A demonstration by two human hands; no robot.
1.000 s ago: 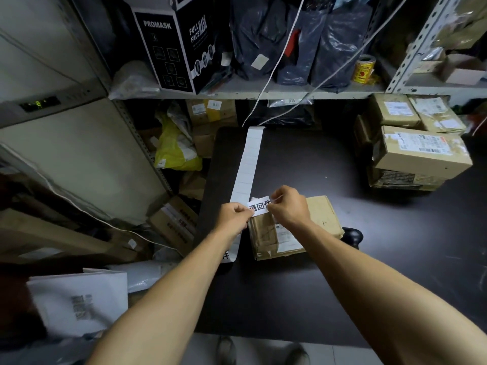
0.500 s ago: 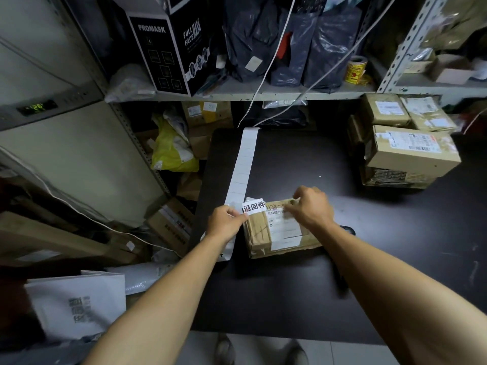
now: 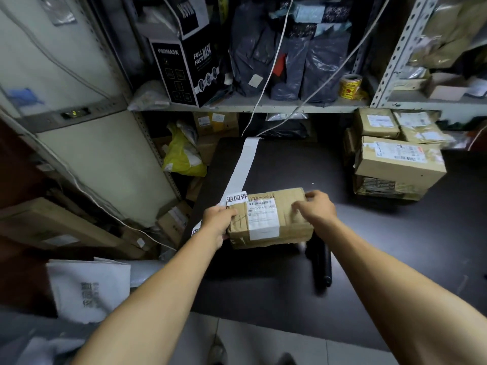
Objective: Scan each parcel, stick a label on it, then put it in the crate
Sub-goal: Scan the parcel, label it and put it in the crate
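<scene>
A brown cardboard parcel (image 3: pixel 268 219) with a white shipping label lies on the dark table (image 3: pixel 395 246) in front of me. A small white sticker with black characters (image 3: pixel 236 198) sits at its far left corner and overhangs the edge. My left hand (image 3: pixel 218 223) grips the parcel's left end, just below the sticker. My right hand (image 3: pixel 315 209) curls over the parcel's far right end. A long white strip of label backing (image 3: pixel 243 164) runs from the table's far edge to my left hand. The black scanner (image 3: pixel 320 262) lies on the table right of the parcel. No crate is in view.
A stack of taped cardboard parcels (image 3: pixel 398 159) stands at the table's far right. Shelves behind hold dark bags, a black mask box (image 3: pixel 181 67) and a yellow tape roll (image 3: pixel 350 86). Boxes, a yellow bag (image 3: pixel 181 156) and a white bag (image 3: pixel 89 288) crowd the floor on the left.
My right hand let go of the sticker and moved right to the parcel's far end. The sticker now sits at the parcel's far left corner, and my left hand has taken the parcel's left end.
</scene>
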